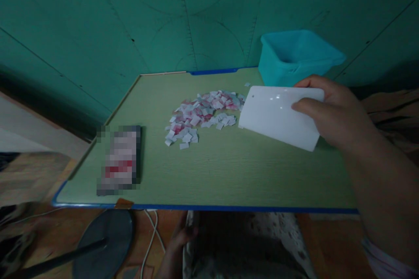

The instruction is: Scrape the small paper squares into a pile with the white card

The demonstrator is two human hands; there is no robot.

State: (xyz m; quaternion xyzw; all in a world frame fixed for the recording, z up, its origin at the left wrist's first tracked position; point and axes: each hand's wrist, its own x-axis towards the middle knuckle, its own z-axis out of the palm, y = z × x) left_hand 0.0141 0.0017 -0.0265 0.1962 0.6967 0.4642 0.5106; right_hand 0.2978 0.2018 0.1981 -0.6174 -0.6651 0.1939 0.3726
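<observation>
My right hand [330,109] grips a white, glossy, flat plastic panel [278,115] by its right end, thumb on top and the other fingers behind. The panel is tilted over the right part of the green table. Its left edge is beside a curved heap of small white and pink paper pieces [199,113]. Below the table's front edge, my left hand [183,237] is closed on the left rim of a dark-centred thing with pale speckled edges [288,231]. What kind of thing that is, I cannot make out.
A turquoise plastic bin [281,67] stands at the table's back right corner, by a green wall. A blurred-out rectangular object [121,161] lies at the left of the table [209,183]. On the floor are a round dark base [101,244] and a white cable [149,244].
</observation>
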